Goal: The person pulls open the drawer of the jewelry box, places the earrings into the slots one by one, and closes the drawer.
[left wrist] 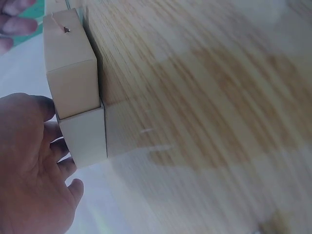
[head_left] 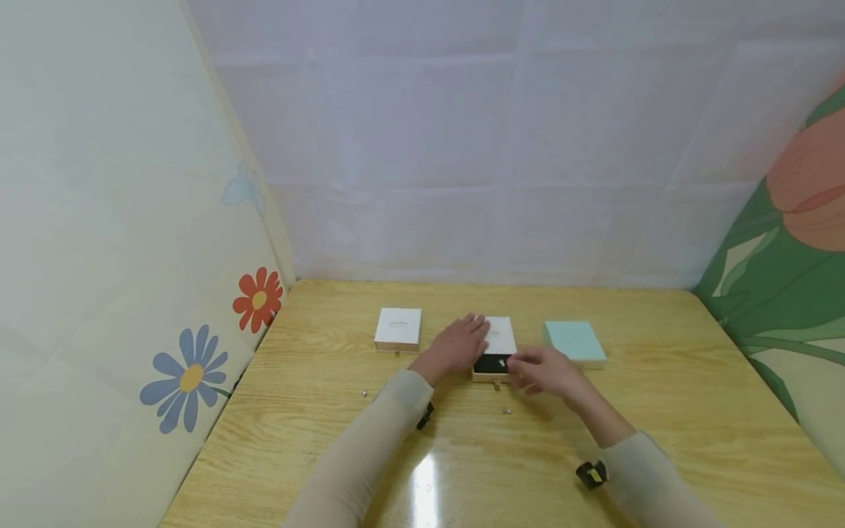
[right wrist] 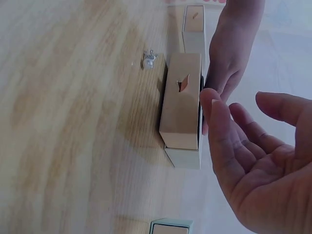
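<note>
A white box (head_left: 499,334) has its drawer (head_left: 485,375) partly pulled out toward me, with a black lining and a small pale shiny piece (head_left: 502,363) at the right. My left hand (head_left: 455,343) rests on the left of the box's white sleeve, fingers extended across it. Over the drawer's right end is my right hand (head_left: 544,370). Its index finger (right wrist: 219,122) reaches to the drawer's top edge in the right wrist view, and the thumb stands apart from it. In front of the drawer lies a small silver piece of jewellery with a pearl (right wrist: 148,61).
Another white box (head_left: 399,328) stands to the left, shut. A mint-green box (head_left: 574,340) sits to the right. Another tiny shiny piece (head_left: 364,394) lies on the wooden table (head_left: 317,455) at the left. White cloth (head_left: 396,147) hangs behind the table.
</note>
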